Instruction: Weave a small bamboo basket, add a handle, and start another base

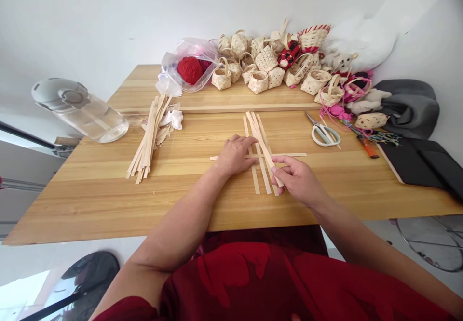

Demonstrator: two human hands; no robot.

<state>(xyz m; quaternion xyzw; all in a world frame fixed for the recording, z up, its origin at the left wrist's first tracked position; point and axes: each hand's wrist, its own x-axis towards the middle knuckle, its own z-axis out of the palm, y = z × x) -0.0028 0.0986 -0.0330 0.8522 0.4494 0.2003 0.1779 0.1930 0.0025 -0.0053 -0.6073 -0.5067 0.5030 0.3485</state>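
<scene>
Several pale wooden strips [256,180] lie lengthwise on the table, with one crosswise strip [296,154] running left to right over or between them. My left hand [237,154] rests at the left of this crossing, thumb and forefinger bent around the leftmost strip and near the crosswise one; whether it pinches a strip is hard to see. Between the thumb and fingers of my right hand [294,176] are the near ends of a few loose wooden strips [265,150]. They slant away over the crossing, their far ends beyond the crosswise strip.
A bundle of strips [148,140] lies left, beside a water bottle [81,109]. Small woven baskets [258,82] and a bag with red yarn [190,70] stand at the back. Scissors [323,132], an orange-handled tool [368,146] and a black tablet-like object [419,162] lie right.
</scene>
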